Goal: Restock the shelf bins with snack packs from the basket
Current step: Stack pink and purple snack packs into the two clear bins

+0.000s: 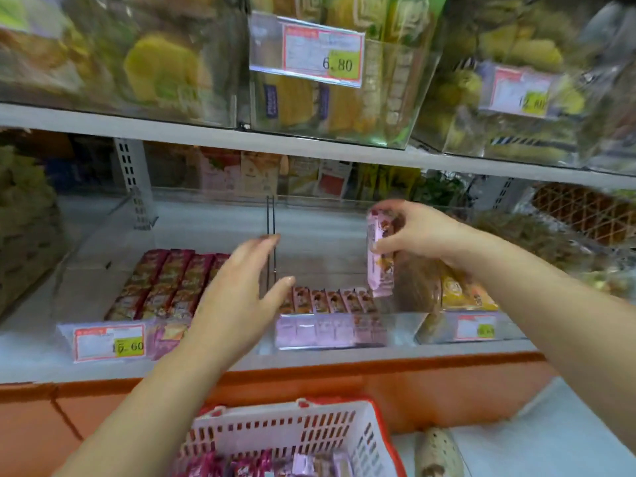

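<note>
The right hand (418,232) grips a pink pack (378,259) upright over the middle bin (330,330) while the left hand (241,287) hovers open; next, I judge, lower it beside the row (330,300).

Tag "6.80" (306,51) hangs at upper shelf (137,129) front, middle. Blurred tag (516,92) to its right. Tag "15.60" (110,342) at lower shelf (27,356) front edge, left. Faint tag (476,327) at front right, figures unreadable. Slotted upright (132,180) at back left. Orange ledge (447,383) under front edge. Speckled beige object (437,454) bottom right, unidentified.
</note>
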